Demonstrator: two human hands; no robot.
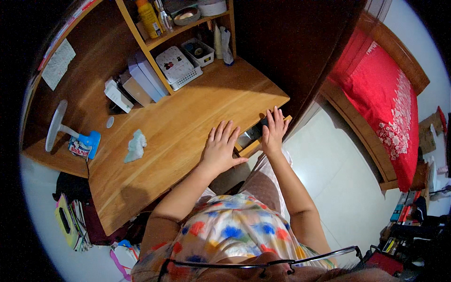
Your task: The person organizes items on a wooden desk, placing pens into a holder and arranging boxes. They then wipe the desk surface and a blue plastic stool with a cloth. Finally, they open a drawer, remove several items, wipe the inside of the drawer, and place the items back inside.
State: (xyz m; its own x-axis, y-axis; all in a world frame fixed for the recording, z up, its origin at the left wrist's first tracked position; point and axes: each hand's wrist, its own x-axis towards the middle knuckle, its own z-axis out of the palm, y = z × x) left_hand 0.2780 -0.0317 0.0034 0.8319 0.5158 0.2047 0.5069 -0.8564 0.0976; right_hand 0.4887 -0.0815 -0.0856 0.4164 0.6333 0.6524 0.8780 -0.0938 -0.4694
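Note:
My left hand (221,146) lies near the front edge of the wooden desk (183,127), fingers spread and nothing in it. To its right, my right hand (274,131) is over the front of a partly pulled-out drawer (253,143), its fingers stretched out; whether it touches the drawer I cannot tell. Inside the drawer some dark and pale items show, partly hidden by my hands. A crumpled pale cloth (136,146) rests on the desk to the left of my hands.
A blue-and-white desk lamp (87,141) stands at the far left. Boxes (143,77) lean by the shelf, beside a white lidded basket (176,66) and a small bin (198,50). Bottles (149,19) fill the upper shelf. A red-covered bed (376,89) is at the right.

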